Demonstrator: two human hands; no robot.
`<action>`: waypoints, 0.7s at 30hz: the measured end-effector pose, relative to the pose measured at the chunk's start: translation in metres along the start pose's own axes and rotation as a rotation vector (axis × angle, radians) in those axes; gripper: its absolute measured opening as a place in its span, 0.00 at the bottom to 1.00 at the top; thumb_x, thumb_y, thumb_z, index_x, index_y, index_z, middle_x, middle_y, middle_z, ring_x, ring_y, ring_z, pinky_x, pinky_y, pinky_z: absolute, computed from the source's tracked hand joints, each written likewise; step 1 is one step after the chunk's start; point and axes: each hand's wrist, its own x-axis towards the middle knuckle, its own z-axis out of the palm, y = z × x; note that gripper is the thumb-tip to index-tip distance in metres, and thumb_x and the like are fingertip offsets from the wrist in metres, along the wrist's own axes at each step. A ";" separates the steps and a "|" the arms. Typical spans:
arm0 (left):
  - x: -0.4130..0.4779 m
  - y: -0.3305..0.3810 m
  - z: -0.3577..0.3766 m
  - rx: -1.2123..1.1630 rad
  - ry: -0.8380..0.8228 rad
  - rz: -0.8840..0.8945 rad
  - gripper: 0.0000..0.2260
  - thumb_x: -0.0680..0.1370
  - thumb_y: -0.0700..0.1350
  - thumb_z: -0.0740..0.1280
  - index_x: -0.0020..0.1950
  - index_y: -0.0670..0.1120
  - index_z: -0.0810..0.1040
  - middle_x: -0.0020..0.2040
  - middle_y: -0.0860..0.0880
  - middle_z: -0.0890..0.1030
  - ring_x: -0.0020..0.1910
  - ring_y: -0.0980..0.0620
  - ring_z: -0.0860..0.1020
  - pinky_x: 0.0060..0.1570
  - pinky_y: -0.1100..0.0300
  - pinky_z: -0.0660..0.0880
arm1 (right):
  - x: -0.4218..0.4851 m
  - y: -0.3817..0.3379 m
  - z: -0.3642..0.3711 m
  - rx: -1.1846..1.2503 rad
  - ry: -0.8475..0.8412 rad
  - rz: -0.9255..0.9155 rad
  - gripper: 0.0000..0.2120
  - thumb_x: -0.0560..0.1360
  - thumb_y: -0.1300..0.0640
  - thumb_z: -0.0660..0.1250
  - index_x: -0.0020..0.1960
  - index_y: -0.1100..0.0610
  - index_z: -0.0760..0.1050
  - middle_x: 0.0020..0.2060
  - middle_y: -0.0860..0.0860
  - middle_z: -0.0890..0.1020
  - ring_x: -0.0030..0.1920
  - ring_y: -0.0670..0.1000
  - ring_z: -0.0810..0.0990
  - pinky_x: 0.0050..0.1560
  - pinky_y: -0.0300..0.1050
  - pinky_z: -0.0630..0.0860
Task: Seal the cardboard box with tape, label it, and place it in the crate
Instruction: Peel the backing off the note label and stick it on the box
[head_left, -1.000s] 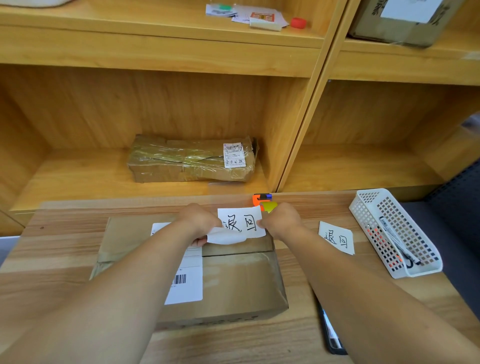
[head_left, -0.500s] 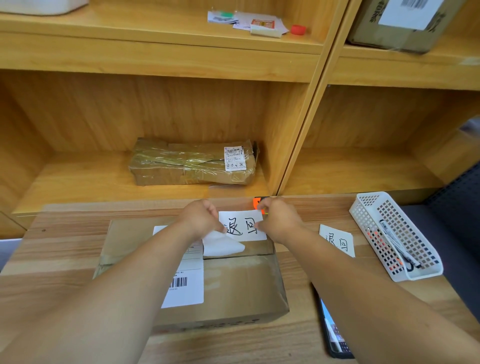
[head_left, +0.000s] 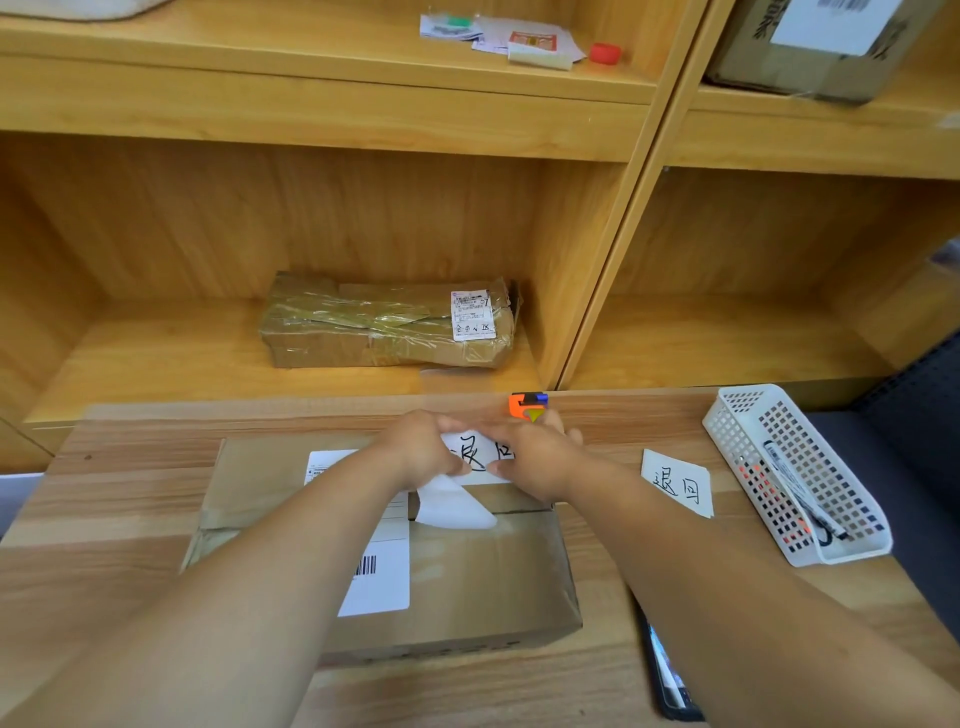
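Hands are pinched on a handwritten label (head_left: 480, 451) over the far edge of the cardboard box (head_left: 488, 571): the left hand (head_left: 423, 449) grips its left end, the right hand (head_left: 535, 457) its right end. A white backing strip (head_left: 452, 505) is curled down beneath the label. The box is laid flat on the worktop (head_left: 130, 499), with a second label (head_left: 676, 483) and a white basket (head_left: 795, 473) set to its right.
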 end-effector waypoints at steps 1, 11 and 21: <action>0.000 0.000 0.000 0.008 -0.003 -0.002 0.28 0.72 0.46 0.74 0.71 0.52 0.71 0.67 0.45 0.76 0.63 0.46 0.76 0.55 0.61 0.71 | -0.001 0.000 -0.002 -0.006 -0.004 0.000 0.24 0.79 0.47 0.58 0.72 0.34 0.57 0.70 0.42 0.68 0.65 0.56 0.59 0.62 0.54 0.59; -0.001 -0.006 -0.002 -0.019 0.004 -0.063 0.25 0.69 0.45 0.77 0.65 0.49 0.75 0.62 0.51 0.77 0.56 0.50 0.76 0.49 0.62 0.70 | -0.001 0.021 -0.004 0.140 0.010 0.205 0.26 0.64 0.30 0.69 0.60 0.33 0.69 0.60 0.53 0.69 0.59 0.59 0.61 0.49 0.50 0.61; -0.005 -0.006 -0.009 -0.068 -0.021 -0.150 0.24 0.70 0.45 0.76 0.64 0.51 0.74 0.59 0.49 0.78 0.45 0.47 0.76 0.30 0.61 0.71 | -0.009 0.024 -0.009 0.394 0.001 0.177 0.31 0.69 0.44 0.74 0.68 0.50 0.68 0.53 0.50 0.73 0.54 0.52 0.72 0.45 0.41 0.71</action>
